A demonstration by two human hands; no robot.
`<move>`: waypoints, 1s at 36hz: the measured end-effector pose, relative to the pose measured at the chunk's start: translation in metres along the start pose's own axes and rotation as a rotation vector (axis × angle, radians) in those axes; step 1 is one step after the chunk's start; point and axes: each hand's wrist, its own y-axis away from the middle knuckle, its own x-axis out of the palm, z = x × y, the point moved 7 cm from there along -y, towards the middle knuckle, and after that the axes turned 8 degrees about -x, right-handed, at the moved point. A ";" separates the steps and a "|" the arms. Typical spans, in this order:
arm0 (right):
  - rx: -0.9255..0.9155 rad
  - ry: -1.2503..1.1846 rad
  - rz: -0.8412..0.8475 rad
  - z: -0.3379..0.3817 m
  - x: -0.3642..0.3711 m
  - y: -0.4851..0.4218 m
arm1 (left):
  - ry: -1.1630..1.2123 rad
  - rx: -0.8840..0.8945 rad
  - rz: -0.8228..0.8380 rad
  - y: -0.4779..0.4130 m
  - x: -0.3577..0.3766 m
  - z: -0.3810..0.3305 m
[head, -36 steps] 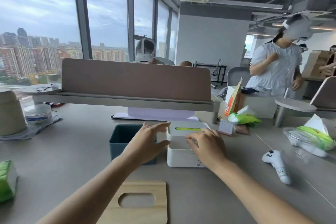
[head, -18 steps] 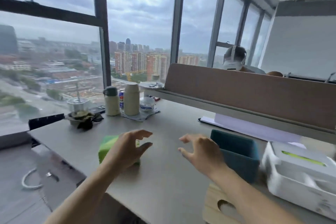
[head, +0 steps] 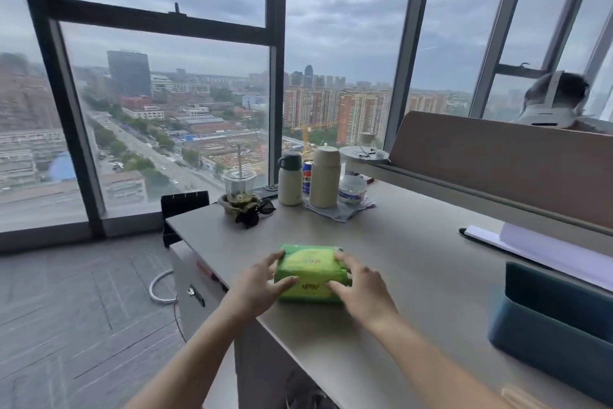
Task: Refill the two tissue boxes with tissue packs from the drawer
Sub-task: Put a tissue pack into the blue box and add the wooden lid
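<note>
A green tissue pack [head: 310,267] lies flat on the grey desk [head: 414,276], close to its left edge. My left hand [head: 262,282] grips the pack's left end and my right hand [head: 360,286] grips its right end, fingers curled over the top. The dark teal tissue box [head: 557,325] stands open at the right, only partly in view. The white tissue box is out of frame.
Two flasks [head: 325,176], a soda can, a plastic cup with a straw [head: 238,184], a small tub and sunglasses crowd the desk's far corner. A brown divider with a shelf [head: 497,169] runs along the right. A cabinet with a lock [head: 195,296] sits under the desk.
My view has swung left from the white and teal boxes to the desk's left end. Both hands left the white box, reached across and closed on the green tissue pack.
</note>
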 end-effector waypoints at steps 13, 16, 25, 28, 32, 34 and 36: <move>-0.064 -0.023 -0.261 -0.006 -0.075 0.026 | 0.007 0.219 -0.250 0.033 0.010 -0.089; -0.081 -0.005 -0.328 -0.014 -0.109 0.040 | 0.047 0.284 -0.275 0.040 0.023 -0.118; -0.047 0.101 -0.511 -0.063 -0.213 0.102 | 0.118 0.509 -0.172 0.047 0.098 -0.222; 0.013 0.175 -0.576 -0.086 -0.243 0.125 | 0.084 0.555 -0.110 0.045 0.132 -0.250; 0.058 0.214 -0.620 -0.109 -0.270 0.154 | 0.070 0.626 -0.026 0.049 0.169 -0.282; 0.081 0.253 -0.637 -0.117 -0.280 0.164 | 0.068 0.651 0.007 0.049 0.186 -0.292; 0.107 0.285 -0.638 -0.128 -0.286 0.171 | 0.050 0.675 0.017 0.052 0.200 -0.299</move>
